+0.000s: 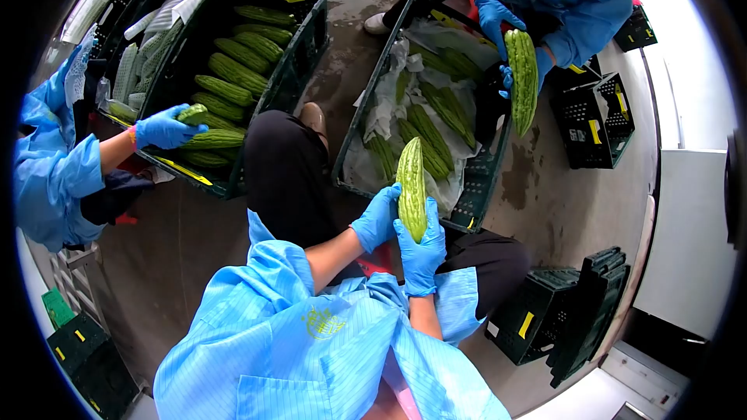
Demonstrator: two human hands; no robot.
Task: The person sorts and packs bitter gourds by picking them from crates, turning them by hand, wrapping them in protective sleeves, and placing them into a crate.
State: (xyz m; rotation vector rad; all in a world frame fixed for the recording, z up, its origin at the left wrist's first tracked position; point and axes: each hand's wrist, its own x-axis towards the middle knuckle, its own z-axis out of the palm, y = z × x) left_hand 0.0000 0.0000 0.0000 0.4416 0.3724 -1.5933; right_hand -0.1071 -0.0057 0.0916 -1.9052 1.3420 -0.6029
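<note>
A pale green, ridged bitter melon [412, 190] stands nearly upright between my hands, over the near edge of a dark green crate [481, 187]. My left hand [377, 219], in a blue glove, has its fingers on the melon's left side. Around its lower end is my right hand [421, 255], gloved too, with the thumb at the left and fingers at the right. Inside the crate, several darker bitter melons [449, 113] lie on crumpled whitish lining [381, 115].
Across the crate, a co-worker's gloved hands hold another bitter melon [522, 82]. At left, another person's gloved hand [165, 129] reaches over a crate [296, 70] of bitter melons. Dark crates stand at right [537, 311], upper right [591, 128] and lower left [89, 362].
</note>
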